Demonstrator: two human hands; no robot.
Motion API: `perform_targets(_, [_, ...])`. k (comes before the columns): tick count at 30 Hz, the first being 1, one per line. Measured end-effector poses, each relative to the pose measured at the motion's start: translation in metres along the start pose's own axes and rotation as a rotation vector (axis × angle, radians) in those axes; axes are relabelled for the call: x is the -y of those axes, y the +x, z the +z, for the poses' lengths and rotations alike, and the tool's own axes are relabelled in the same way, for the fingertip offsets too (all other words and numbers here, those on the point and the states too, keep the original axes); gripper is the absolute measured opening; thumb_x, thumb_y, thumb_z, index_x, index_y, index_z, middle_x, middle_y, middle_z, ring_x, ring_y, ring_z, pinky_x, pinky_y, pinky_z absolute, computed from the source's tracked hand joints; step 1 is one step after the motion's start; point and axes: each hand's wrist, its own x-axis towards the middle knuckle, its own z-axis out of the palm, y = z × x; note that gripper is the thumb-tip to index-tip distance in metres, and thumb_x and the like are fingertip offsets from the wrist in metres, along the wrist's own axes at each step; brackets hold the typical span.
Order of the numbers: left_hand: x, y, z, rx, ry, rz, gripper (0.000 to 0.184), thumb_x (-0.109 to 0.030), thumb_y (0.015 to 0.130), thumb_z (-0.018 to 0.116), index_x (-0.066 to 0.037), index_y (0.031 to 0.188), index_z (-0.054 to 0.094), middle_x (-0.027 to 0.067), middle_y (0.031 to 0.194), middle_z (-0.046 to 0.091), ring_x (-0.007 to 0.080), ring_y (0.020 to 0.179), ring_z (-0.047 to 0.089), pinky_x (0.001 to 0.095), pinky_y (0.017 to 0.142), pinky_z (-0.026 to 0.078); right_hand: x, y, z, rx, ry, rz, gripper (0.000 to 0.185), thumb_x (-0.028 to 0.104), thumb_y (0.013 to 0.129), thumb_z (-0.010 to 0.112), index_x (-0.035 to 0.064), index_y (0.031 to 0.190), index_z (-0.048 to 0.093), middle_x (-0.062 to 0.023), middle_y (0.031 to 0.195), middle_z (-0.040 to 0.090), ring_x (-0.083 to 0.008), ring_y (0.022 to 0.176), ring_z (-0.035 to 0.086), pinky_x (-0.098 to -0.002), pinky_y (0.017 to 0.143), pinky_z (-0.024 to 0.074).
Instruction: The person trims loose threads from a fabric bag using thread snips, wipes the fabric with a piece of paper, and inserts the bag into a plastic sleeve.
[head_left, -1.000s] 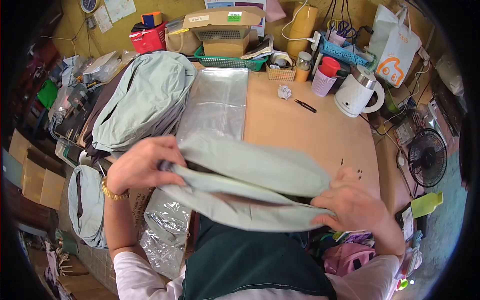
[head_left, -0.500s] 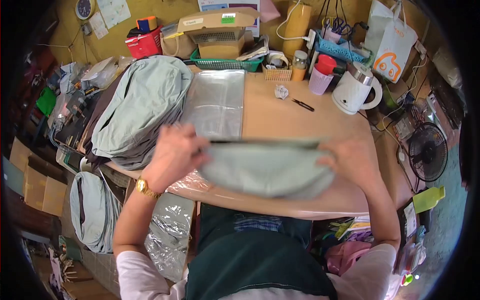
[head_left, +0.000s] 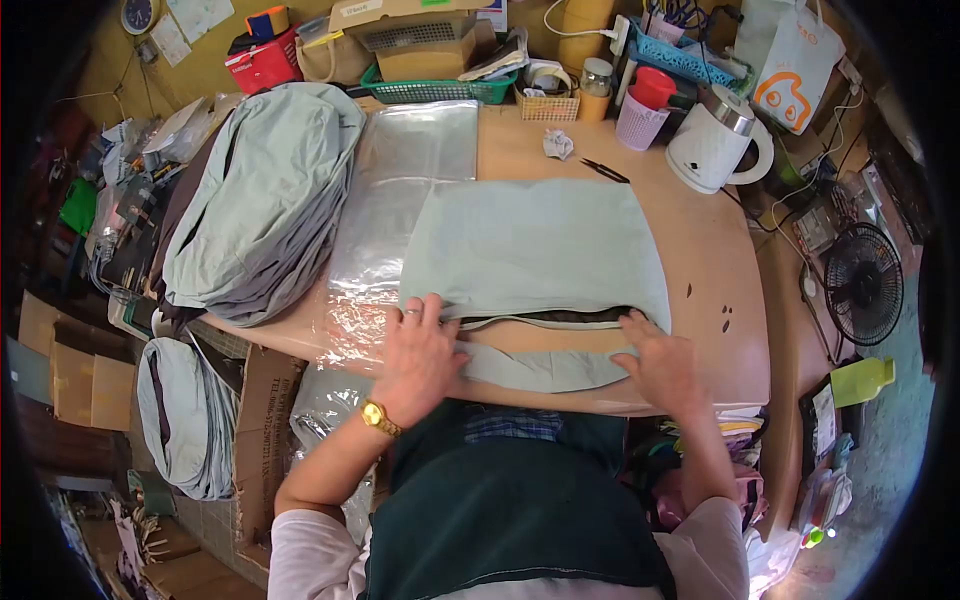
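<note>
A pale grey-green fabric piece lies spread on the tan table, with a long dark opening across its lower part. Below the opening a narrower strip of the same cloth reaches toward the table's front edge. My left hand, fingers apart, rests on the cloth at the left end of the opening. At the right end my right hand lies on the cloth with its fingers spread. Under the fabric's left side are clear plastic sheets.
A pile of similar fabric covers the table's left side. Small black snips, crumpled paper and a white kettle stand or lie toward the back. More fabric hangs low at the left; a fan is at right.
The fabric, earlier held up and moving between my hands, now lies flat on the table. Both hands have let go of its edges and rest on it. The view has shifted slightly.
</note>
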Motion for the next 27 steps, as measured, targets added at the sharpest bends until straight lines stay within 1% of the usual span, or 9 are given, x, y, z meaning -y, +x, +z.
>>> perform_targets(4, [-0.027, 0.008, -0.004, 0.018, -0.159, -0.050, 0.050, -0.032, 0.078, 0.074, -0.010, 0.122, 0.064, 0.0148, 0.104, 0.049, 0.0317, 0.101, 0.049, 0.0441, 0.083, 0.039, 0.045, 0.008, 0.026, -0.101, -0.092, -0.066, 0.051, 0.028, 0.084, 0.071, 0.0018, 0.126, 0.059, -0.0142, 0.126, 0.062, -0.0281, 0.112, 0.061, -0.0426, 0.095, 0.0458])
perform_targets(6, [-0.023, 0.012, -0.004, -0.019, -0.195, -0.078, 0.052, -0.032, 0.078, 0.074, -0.009, 0.123, 0.063, 0.0147, 0.105, 0.049, 0.0321, 0.101, 0.049, 0.0445, 0.083, 0.039, 0.069, 0.019, 0.037, -0.181, -0.050, -0.201, 0.054, 0.028, 0.083, 0.071, 0.0012, 0.128, 0.056, -0.0153, 0.132, 0.056, -0.0292, 0.124, 0.050, -0.0473, 0.102, 0.0386])
perform_targets(10, [-0.006, 0.016, -0.011, -0.123, -0.165, -0.122, 0.054, -0.028, 0.077, 0.075, -0.008, 0.125, 0.062, 0.0142, 0.113, 0.050, 0.0326, 0.104, 0.049, 0.0449, 0.085, 0.039, 0.080, 0.032, 0.072, -0.142, 0.131, -0.189, 0.059, 0.023, 0.081, 0.073, 0.0005, 0.132, 0.054, -0.0171, 0.136, 0.049, -0.0337, 0.129, 0.043, -0.0490, 0.102, 0.0369])
perform_targets(12, [-0.003, 0.013, -0.011, -0.187, -0.055, -0.131, 0.052, -0.023, 0.076, 0.077, -0.009, 0.124, 0.063, 0.0137, 0.117, 0.049, 0.0337, 0.106, 0.048, 0.0448, 0.088, 0.038, 0.087, 0.035, 0.067, 0.025, 0.356, -0.047, 0.063, 0.023, 0.081, 0.074, -0.0008, 0.134, 0.051, -0.0194, 0.135, 0.048, -0.0367, 0.130, 0.041, -0.0516, 0.107, 0.0331])
perform_targets(15, [-0.013, 0.009, -0.023, -0.151, -0.197, -0.193, 0.051, -0.021, 0.076, 0.076, -0.007, 0.124, 0.063, 0.0133, 0.115, 0.050, 0.0352, 0.108, 0.047, 0.0446, 0.090, 0.038, 0.089, 0.038, 0.078, -0.195, 0.167, -0.144, 0.066, 0.023, 0.080, 0.075, -0.0020, 0.135, 0.048, -0.0215, 0.136, 0.045, -0.0381, 0.131, 0.040, -0.0521, 0.111, 0.0301])
perform_targets(17, [-0.032, 0.013, -0.027, -0.057, -0.247, -0.210, 0.047, -0.014, 0.079, 0.071, -0.002, 0.124, 0.061, 0.0148, 0.107, 0.052, 0.0360, 0.104, 0.050, 0.0469, 0.089, 0.040, 0.089, 0.039, 0.088, -0.159, 0.191, -0.163, 0.064, 0.023, 0.082, 0.073, -0.0035, 0.134, 0.049, -0.0228, 0.137, 0.044, -0.0393, 0.132, 0.039, -0.0526, 0.113, 0.0286])
perform_targets(19, [-0.050, 0.018, 0.008, 0.006, -0.686, 0.077, 0.041, -0.007, 0.083, 0.064, 0.001, 0.123, 0.060, 0.0191, 0.110, 0.056, 0.0387, 0.102, 0.054, 0.0486, 0.091, 0.043, 0.089, 0.036, 0.093, -0.113, 0.215, -0.189, 0.062, 0.023, 0.083, 0.071, -0.0050, 0.134, 0.049, -0.0242, 0.138, 0.044, -0.0405, 0.133, 0.038, -0.0532, 0.114, 0.0270])
perform_targets(22, [-0.051, 0.042, 0.059, -0.152, -0.641, 0.109, 0.038, -0.003, 0.087, 0.055, 0.004, 0.124, 0.058, 0.0231, 0.120, 0.057, 0.0408, 0.107, 0.056, 0.0481, 0.097, 0.044, 0.090, 0.030, 0.095, -0.125, 0.133, -0.255, 0.052, 0.023, 0.092, 0.056, -0.0103, 0.131, 0.051, -0.0270, 0.142, 0.044, -0.0412, 0.137, 0.036, -0.0542, 0.114, 0.0240])
perform_targets(27, [-0.057, 0.064, 0.067, -0.026, -0.490, 0.129, 0.041, -0.014, 0.093, 0.049, 0.004, 0.130, 0.054, 0.0237, 0.128, 0.056, 0.0397, 0.117, 0.054, 0.0473, 0.103, 0.040, 0.088, 0.023, 0.098, -0.110, 0.182, -0.238, 0.056, 0.029, 0.093, 0.055, -0.0085, 0.134, 0.050, -0.0289, 0.141, 0.046, -0.0436, 0.140, 0.033, -0.0630, 0.114, 0.0179])
